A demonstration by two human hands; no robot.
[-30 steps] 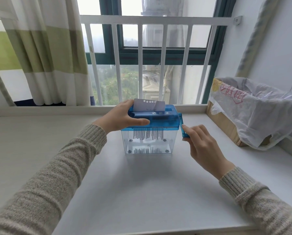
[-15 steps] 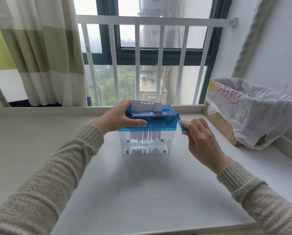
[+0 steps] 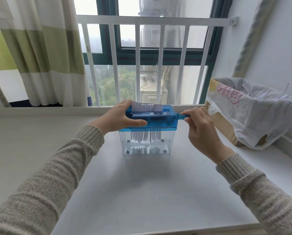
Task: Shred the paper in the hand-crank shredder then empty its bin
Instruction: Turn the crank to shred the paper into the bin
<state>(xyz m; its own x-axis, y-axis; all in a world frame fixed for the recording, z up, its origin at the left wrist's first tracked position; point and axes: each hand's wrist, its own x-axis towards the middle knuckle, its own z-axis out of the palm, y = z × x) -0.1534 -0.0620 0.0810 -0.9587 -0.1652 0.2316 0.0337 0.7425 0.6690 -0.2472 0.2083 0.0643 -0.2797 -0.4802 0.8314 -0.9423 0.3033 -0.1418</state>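
Head: crank [image 3: 181,115] within right grip [image 3: 201,131]

A white table [image 3: 40,141] is set against a dark-framed window [image 3: 158,55] guarded by white bars [image 3: 138,65]; a striped curtain [image 3: 40,53] is drawn left, daylight admitted over hazy greenery.

This looks like a room in a high-rise flat: a white window ledge [image 3: 142,192] runs under a dark-framed window [image 3: 158,55] with white safety bars [image 3: 138,65], striped curtains [image 3: 40,53] hang at its left edge, and treetops, perhaps a hillside, lie far below.
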